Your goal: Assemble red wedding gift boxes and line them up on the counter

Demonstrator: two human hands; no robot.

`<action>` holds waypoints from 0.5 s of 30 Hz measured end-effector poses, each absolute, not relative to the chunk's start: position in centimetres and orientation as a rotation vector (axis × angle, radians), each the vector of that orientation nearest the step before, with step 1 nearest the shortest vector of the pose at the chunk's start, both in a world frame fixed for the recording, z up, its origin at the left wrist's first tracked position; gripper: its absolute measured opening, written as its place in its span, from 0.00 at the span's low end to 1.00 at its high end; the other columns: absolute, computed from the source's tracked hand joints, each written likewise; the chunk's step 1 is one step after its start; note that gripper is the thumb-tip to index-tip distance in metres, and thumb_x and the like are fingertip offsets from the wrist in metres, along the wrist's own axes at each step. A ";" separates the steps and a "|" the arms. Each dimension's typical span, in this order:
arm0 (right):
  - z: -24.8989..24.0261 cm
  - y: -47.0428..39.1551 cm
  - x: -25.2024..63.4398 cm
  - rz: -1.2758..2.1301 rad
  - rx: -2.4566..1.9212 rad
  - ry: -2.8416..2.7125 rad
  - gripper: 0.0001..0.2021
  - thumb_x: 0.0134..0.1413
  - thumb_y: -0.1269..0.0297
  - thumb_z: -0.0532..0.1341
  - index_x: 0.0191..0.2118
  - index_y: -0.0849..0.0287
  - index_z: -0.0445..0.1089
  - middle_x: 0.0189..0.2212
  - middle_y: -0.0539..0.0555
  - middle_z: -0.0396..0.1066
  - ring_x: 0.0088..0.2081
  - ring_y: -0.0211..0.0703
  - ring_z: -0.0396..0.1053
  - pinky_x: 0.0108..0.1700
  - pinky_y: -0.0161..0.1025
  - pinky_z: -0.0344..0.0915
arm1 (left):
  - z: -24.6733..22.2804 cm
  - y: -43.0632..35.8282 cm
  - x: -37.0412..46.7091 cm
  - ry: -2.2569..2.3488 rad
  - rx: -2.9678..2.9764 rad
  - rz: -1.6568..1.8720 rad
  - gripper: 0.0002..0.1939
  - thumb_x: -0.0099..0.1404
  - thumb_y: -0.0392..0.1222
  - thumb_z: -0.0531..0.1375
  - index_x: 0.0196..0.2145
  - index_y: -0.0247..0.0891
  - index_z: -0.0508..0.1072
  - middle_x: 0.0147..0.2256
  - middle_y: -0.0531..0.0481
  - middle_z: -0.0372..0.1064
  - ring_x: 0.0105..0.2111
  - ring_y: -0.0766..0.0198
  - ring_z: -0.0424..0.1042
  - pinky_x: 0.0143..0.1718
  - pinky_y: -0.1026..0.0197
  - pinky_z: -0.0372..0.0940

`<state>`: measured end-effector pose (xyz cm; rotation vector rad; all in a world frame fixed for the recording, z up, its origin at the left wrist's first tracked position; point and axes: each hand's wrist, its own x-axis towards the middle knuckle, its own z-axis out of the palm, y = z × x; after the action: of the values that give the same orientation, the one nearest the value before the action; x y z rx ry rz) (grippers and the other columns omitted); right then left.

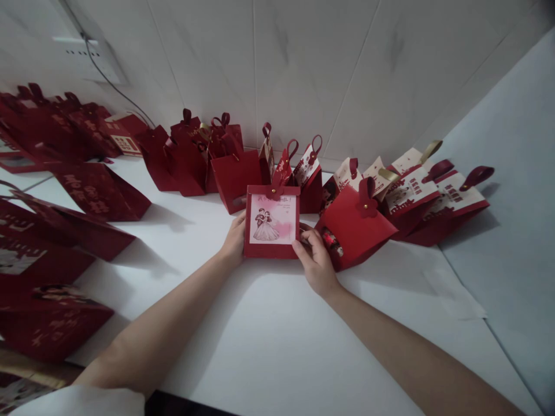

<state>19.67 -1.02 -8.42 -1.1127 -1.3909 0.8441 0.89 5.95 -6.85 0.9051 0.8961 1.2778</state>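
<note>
A red gift box [272, 249] with a pink panel showing a drawn couple stands upright in the middle, a ribbon loop with a flower on its top. My left hand [235, 238] grips its left side, the fingers partly hidden behind it. My right hand [317, 259] holds its lower right edge, thumb on the front and fingers curled. Just right of that hand, close to it, stands a plain red box [362, 231] with an oval window showing something red inside.
Red and cream gift boxes [411, 193] line the wall at the right and centre. More dark red boxes [102, 190] fill the left side of the white table [260, 352]. A cable [108, 81] hangs from a wall socket [93, 59].
</note>
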 end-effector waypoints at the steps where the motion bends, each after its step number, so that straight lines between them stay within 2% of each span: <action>1: -8.4 -1.1 19.6 0.831 -1.103 -1.418 0.08 0.62 0.55 0.58 0.37 0.53 0.65 0.46 0.55 0.65 0.50 0.49 0.64 0.56 0.47 0.59 | -6.8 6.0 0.9 0.890 0.909 1.274 0.18 0.56 0.48 0.68 0.42 0.35 0.77 0.37 0.43 0.79 0.39 0.50 0.79 0.40 0.51 0.74; 6: -8.1 -1.2 19.5 0.814 -1.093 -1.469 0.07 0.63 0.56 0.57 0.38 0.52 0.65 0.45 0.55 0.63 0.51 0.49 0.64 0.57 0.48 0.59 | -6.6 5.9 0.9 0.884 0.919 1.245 0.18 0.54 0.46 0.69 0.42 0.34 0.78 0.36 0.42 0.79 0.39 0.49 0.79 0.40 0.51 0.74; 10: -8.1 -1.3 19.6 0.855 -1.123 -1.439 0.09 0.62 0.53 0.58 0.38 0.53 0.66 0.45 0.55 0.63 0.47 0.48 0.66 0.55 0.46 0.61 | -6.9 6.1 0.8 0.888 0.921 1.213 0.19 0.54 0.47 0.69 0.41 0.34 0.78 0.35 0.42 0.80 0.39 0.48 0.79 0.40 0.51 0.73; 12: -8.0 -1.4 19.7 0.944 -1.124 -1.369 0.12 0.63 0.50 0.56 0.41 0.52 0.68 0.45 0.55 0.66 0.49 0.49 0.66 0.56 0.47 0.61 | -7.0 6.1 0.7 0.907 0.908 1.167 0.17 0.53 0.45 0.69 0.39 0.34 0.79 0.34 0.42 0.80 0.39 0.47 0.79 0.40 0.51 0.73; 15: -7.8 -1.7 19.6 1.126 -1.009 -1.266 0.20 0.64 0.44 0.51 0.52 0.48 0.67 0.50 0.53 0.69 0.56 0.50 0.64 0.60 0.48 0.59 | -6.5 5.7 1.0 0.990 0.774 1.174 0.12 0.53 0.41 0.68 0.35 0.33 0.79 0.33 0.43 0.80 0.37 0.48 0.79 0.39 0.51 0.73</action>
<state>19.63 -1.68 -7.78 -1.0085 -1.2662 1.1262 0.95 5.73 -6.55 0.7740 0.9904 1.1737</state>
